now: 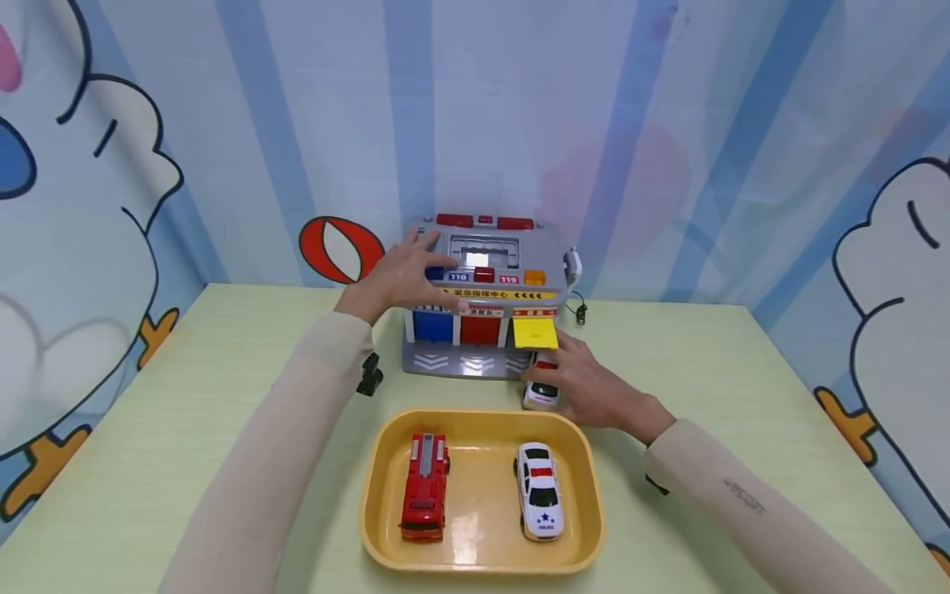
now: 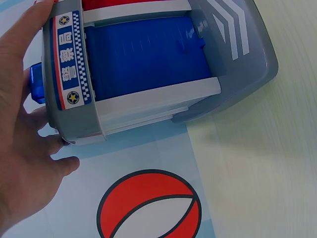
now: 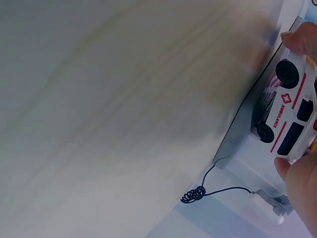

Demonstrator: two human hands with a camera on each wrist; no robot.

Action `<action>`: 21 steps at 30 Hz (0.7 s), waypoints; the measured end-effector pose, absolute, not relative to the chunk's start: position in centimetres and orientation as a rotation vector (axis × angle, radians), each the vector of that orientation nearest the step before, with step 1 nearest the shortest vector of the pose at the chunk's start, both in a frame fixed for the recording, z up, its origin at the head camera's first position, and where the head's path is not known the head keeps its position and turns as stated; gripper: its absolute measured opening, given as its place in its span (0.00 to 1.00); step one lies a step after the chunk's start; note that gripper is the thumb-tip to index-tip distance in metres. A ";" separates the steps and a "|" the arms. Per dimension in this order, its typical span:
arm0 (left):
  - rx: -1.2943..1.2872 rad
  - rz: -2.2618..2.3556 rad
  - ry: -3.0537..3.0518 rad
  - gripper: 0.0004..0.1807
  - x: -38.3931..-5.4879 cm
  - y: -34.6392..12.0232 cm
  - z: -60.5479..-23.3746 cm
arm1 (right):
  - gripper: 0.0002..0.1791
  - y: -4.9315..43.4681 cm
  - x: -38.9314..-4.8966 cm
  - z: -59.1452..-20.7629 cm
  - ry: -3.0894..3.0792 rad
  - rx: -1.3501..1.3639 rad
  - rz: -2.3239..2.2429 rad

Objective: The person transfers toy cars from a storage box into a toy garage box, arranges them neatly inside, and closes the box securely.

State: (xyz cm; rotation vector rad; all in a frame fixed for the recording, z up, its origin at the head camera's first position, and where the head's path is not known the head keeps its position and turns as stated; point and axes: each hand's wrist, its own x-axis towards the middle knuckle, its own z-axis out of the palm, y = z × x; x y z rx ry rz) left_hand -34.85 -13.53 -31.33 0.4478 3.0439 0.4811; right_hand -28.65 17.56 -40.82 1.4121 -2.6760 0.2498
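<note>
My right grip (image 1: 594, 384) pinches a toy ambulance (image 1: 542, 396), with the garage (image 1: 549, 249)'s raised yellow flap (image 1: 535, 333) just beyond that grip. I judge the toy could snag the flap if it tips upward, and the garage could slide if my left grip (image 1: 404, 274), spread loosely across its top, presses too lightly. The ambulance is white, red-lettered, dark-windowed, with black wheels (image 3: 288, 74).
</note>
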 end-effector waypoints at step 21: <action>0.467 0.479 3.058 0.47 -35.0 -13.6 -31.5 | 0.28 15.4 -29.3 -40.9 -2.610 1.419 0.012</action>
